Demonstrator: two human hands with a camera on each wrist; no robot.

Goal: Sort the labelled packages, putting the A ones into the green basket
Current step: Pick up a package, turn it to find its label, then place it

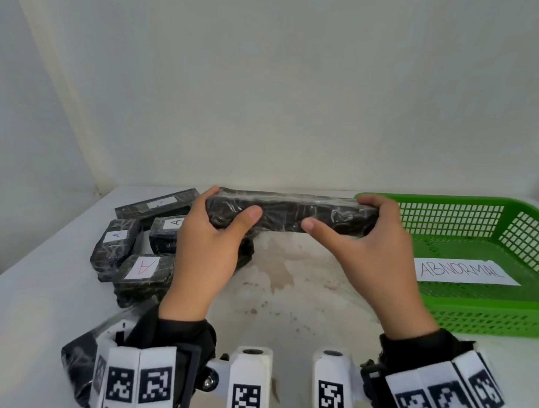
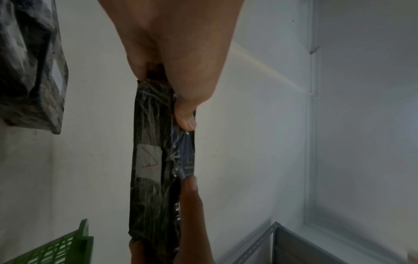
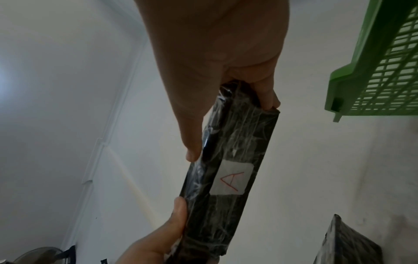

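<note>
A long black wrapped package (image 1: pixel 293 213) hangs level above the table, held at both ends. My left hand (image 1: pixel 210 228) grips its left end and my right hand (image 1: pixel 373 238) grips its right end, thumbs on the near side. Its underside carries a white label with a red A (image 3: pixel 231 179), also seen on the package (image 2: pixel 149 159) in the left wrist view. The green basket (image 1: pixel 476 308) stands at the right, just beyond my right hand, with a paper reading ABNORMAL (image 1: pixel 461 270) on its floor.
Several black packages with A labels (image 1: pixel 133 249) lie piled at the left of the white table (image 1: pixel 288 287). Another black wrapped package (image 1: pixel 78 368) lies at the near left edge under my left wrist. A white wall stands behind.
</note>
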